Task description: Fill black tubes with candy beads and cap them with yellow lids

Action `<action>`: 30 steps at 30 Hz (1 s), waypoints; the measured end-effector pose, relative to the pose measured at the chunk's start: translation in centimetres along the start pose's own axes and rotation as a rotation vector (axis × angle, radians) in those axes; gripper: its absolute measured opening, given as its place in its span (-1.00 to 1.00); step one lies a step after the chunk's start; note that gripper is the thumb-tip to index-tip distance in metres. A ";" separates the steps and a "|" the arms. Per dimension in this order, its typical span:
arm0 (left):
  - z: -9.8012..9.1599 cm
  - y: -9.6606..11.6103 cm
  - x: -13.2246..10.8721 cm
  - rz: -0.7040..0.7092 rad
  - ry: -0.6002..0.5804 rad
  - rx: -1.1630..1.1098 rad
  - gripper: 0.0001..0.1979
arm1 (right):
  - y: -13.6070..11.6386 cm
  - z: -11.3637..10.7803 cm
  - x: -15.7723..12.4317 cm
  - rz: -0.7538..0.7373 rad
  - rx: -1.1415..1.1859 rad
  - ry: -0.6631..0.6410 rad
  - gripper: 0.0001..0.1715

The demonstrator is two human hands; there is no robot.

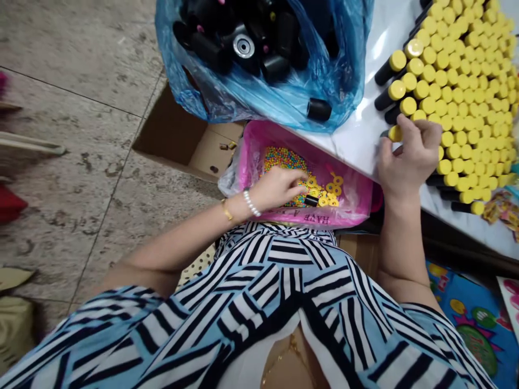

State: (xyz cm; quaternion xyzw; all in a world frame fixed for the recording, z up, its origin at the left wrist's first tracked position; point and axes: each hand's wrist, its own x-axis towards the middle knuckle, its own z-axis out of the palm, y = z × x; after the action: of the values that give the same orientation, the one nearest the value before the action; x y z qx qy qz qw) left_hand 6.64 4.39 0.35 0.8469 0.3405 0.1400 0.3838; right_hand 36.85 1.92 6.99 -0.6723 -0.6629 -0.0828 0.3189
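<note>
My left hand [279, 189] reaches into a pink basket [246, 156]. Its fingers are slightly bent and apart, over small multicoloured beads [284, 158]. Just past its thumb lies a short black tube [311, 200], beside yellow caps [333, 188] with a ring shape. At the edge of the white table, my right hand [411, 154] pinches a black tube with a yellow cap [394, 133] between thumb and fingers. That tube is on its side, next to a large block of similar yellow-capped tubes [466, 97]. The hand partly covers it.
A blue plastic bag [259, 102] full of black tubes rests beyond the basket, partly on the white table [352, 146]. An open cardboard box [162, 129] stands on the floor to the left. Wrapped pieces [503, 208] lie at the table's right, with a blue printed package [470, 319] below.
</note>
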 end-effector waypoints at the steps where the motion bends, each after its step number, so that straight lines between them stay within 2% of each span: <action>1: 0.4 -1.3 -1.8 -0.043 -0.052 0.086 -0.69 | 0.3 0.1 -0.1 -0.007 0.003 0.004 -0.54; 3: 1.0 -3.4 -5.2 -0.066 -0.164 0.176 -0.71 | 1.2 0.3 -0.1 -0.010 0.011 -0.029 -0.49; 5: 1.3 -4.6 -8.2 -0.002 -0.256 0.181 -0.64 | 2.1 0.4 -0.1 0.004 -0.023 -0.083 -0.42; 8: 1.9 -5.2 -11.1 0.099 -0.259 0.238 -0.47 | 2.8 0.3 -0.2 -0.011 -0.092 -0.073 -0.41; 10: 2.3 -5.3 -12.0 0.136 -0.224 0.330 -0.43 | 2.0 -0.1 -0.8 -0.078 -0.082 0.023 -0.46; 12: 2.5 -5.3 -12.5 0.174 -0.213 0.415 -0.56 | -0.2 -0.6 -2.1 -0.164 -0.026 0.113 -0.50; 14: 2.3 -5.0 -13.0 0.222 -0.224 0.472 -0.66 | -3.0 -0.8 -3.8 -0.252 0.037 0.071 -0.52; 15: 2.0 -4.8 -13.2 0.243 -0.235 0.486 -0.65 | -4.4 -0.6 -4.6 -0.313 0.061 -0.033 -0.52; 18: 1.2 -4.1 -13.6 0.250 -0.242 0.465 -0.67 | -6.9 1.6 -6.2 -0.381 0.043 -0.572 -0.65; 20: 1.2 -4.2 -13.3 0.219 -0.231 0.384 -0.64 | -7.2 4.1 -6.4 -0.283 -0.023 -0.907 -0.66; 22: 1.9 -4.7 -12.6 0.208 -0.194 0.263 -0.59 | -6.9 6.8 -6.3 -0.140 -0.121 -1.102 -0.63; 24: 3.0 -5.3 -11.8 0.209 -0.135 0.164 -0.57 | -6.6 9.0 -6.2 -0.041 -0.227 -1.151 -0.63; 26: 3.8 -5.7 -11.3 0.200 -0.091 0.128 -0.57 | -6.2 10.5 -6.0 -0.023 -0.264 -1.154 -0.68; 28: 4.2 -5.5 -11.3 0.193 -0.092 0.159 -0.59 | -5.7 11.0 -5.9 -0.043 -0.205 -1.175 -0.73; 30: 3.9 -5.0 -11.6 0.202 -0.103 0.230 -0.63 | -5.2 10.8 -5.8 -0.018 -0.144 -1.139 -0.69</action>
State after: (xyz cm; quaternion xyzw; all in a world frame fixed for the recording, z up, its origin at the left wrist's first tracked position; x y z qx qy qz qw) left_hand -2.21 -3.31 -5.72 0.9212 0.2474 0.0942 0.2850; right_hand 27.97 2.44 -2.93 -0.6253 -0.7285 0.2446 -0.1358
